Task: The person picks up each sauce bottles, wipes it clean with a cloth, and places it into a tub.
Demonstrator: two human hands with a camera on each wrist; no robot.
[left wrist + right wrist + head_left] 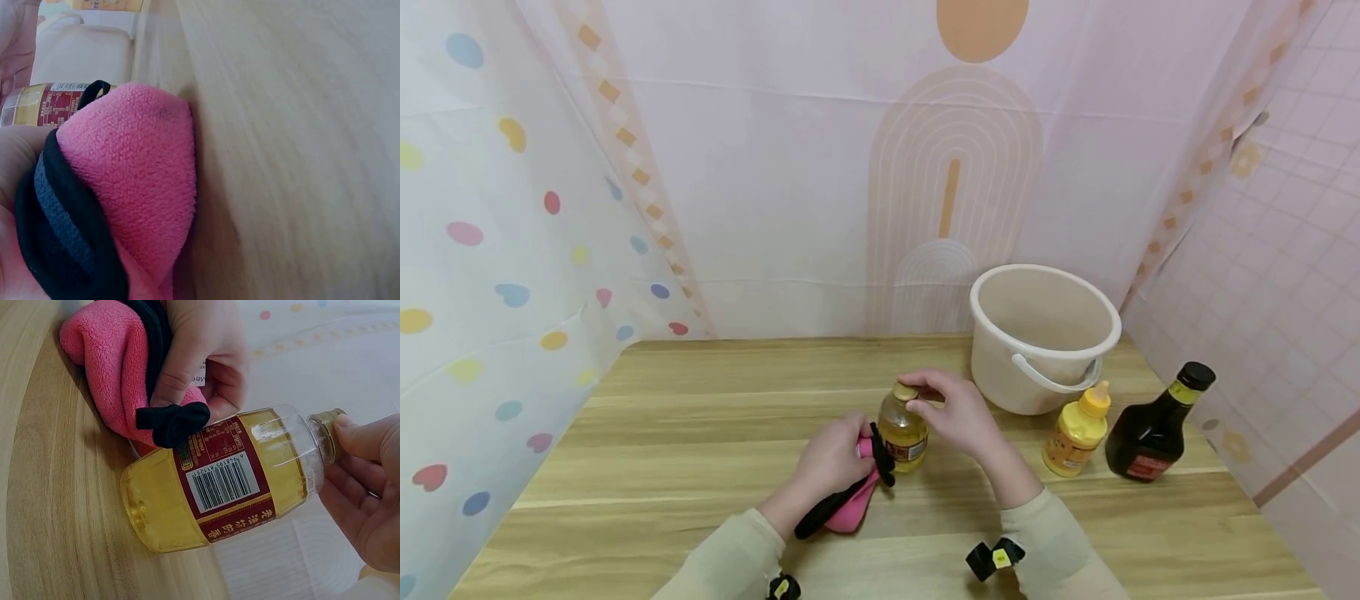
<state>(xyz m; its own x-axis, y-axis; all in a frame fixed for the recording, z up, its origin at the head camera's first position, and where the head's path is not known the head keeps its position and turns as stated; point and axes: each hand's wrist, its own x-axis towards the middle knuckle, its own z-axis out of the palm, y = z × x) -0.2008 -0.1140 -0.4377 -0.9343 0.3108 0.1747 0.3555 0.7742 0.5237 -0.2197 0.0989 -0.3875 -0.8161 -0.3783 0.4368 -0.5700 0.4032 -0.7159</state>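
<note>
A clear bottle of yellow cooking oil with a gold cap stands upright on the table. My right hand pinches its cap between thumb and fingers. In my left hand is a bunched pink cloth with black trim, gripped just left of the bottle. The right wrist view shows the cloth's black edge against the bottle's side, over part of the dark red label. Pink fleece fills much of the left wrist view.
Behind the right hand stands a cream bucket with its handle down. A yellow squeeze bottle and a dark sauce bottle with a black cap stand to the right. Patterned curtains border the wooden table at the back and sides.
</note>
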